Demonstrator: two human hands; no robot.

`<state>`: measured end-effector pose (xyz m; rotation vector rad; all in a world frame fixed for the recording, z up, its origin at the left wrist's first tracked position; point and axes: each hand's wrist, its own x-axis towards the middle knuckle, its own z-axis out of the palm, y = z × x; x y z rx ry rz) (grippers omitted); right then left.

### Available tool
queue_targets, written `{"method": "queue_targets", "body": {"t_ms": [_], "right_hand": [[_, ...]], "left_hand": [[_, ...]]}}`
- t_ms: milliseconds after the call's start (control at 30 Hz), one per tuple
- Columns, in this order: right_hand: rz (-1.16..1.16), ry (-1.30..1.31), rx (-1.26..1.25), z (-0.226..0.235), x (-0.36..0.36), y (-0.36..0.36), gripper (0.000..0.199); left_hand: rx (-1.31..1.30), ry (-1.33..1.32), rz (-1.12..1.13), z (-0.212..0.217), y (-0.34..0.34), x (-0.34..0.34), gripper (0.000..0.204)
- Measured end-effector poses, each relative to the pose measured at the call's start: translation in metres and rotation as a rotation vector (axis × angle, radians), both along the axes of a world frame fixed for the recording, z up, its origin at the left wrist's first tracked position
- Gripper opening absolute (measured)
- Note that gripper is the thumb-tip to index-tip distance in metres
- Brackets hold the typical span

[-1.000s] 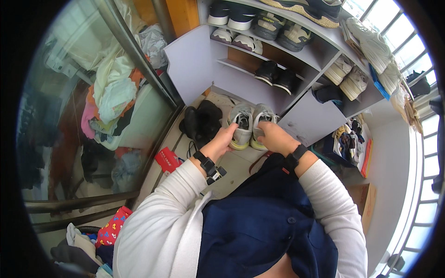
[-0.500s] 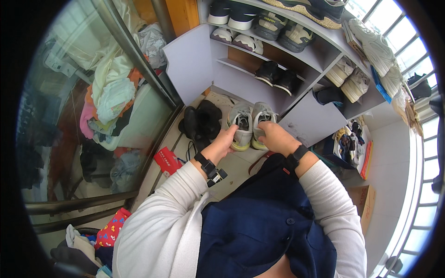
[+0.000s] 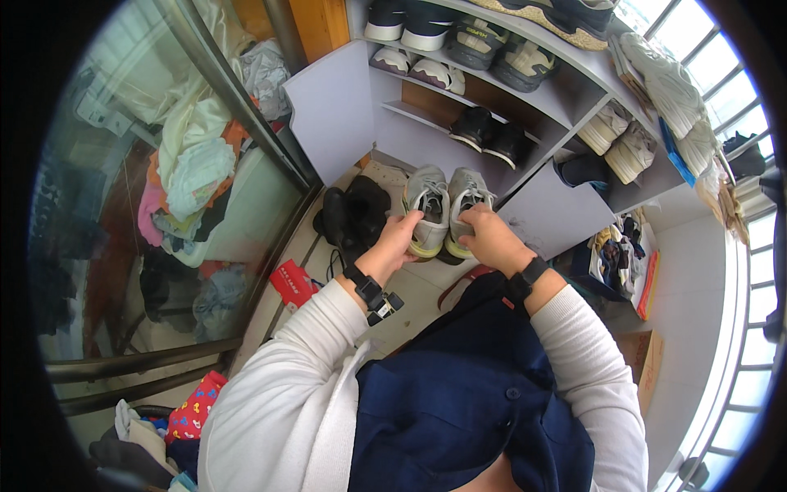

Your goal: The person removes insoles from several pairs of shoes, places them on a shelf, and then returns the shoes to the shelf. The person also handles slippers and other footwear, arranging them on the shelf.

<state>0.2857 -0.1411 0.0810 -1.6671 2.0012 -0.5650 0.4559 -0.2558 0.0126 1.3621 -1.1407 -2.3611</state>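
Two grey sneakers with yellowish soles are side by side in front of the shoe cabinet, toes pointing away from me. My left hand is closed on the heel end of the left sneaker, thumb at its collar. On the right sneaker, my right hand grips the heel, thumb and fingers around the collar. Just left of them stand black boots on the floor. The cabinet has its lower doors swung open, and black shoes sit on an inner shelf.
Upper shelves carry several sneakers. An open cabinet door stands to the left, another to the right. A red box lies near the boots. A glass panel edges the left; an open box of cloth items sits right.
Both sneakers have moved slightly away from me, toward the cabinet, with both hands still on them. The view has shifted a little.
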Motion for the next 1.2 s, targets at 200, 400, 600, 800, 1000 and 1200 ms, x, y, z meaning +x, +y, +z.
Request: {"method": "queue_targets", "body": {"t_ms": [200,400,600,800,1000,1200], "right_hand": [[-0.074,-0.074,-0.139,-0.019,-0.017,-0.029,0.036],[-0.041,-0.291,-0.135,-0.03,-0.03,-0.101,0.033],[-0.009,-0.269,-0.193,-0.033,-0.04,-0.157,0.033],[-0.081,-0.317,-0.18,-0.05,-0.073,-0.185,0.036],[-0.093,-0.295,-0.219,-0.069,-0.092,-0.212,0.038],[-0.062,0.044,-0.381,-0.092,-0.109,-0.24,0.039]], "left_hand": [[-0.016,0.102,0.209,-0.008,-0.025,-0.005,0.068],[-0.13,0.066,0.196,0.003,-0.11,-0.015,0.056],[-0.249,0.008,0.164,0.01,-0.185,-0.034,0.064],[-0.195,0.001,0.151,-0.016,-0.23,-0.065,0.065],[-0.202,0.048,0.111,-0.039,-0.258,-0.089,0.061],[-0.214,0.135,0.07,-0.065,-0.281,-0.113,0.078]]}}
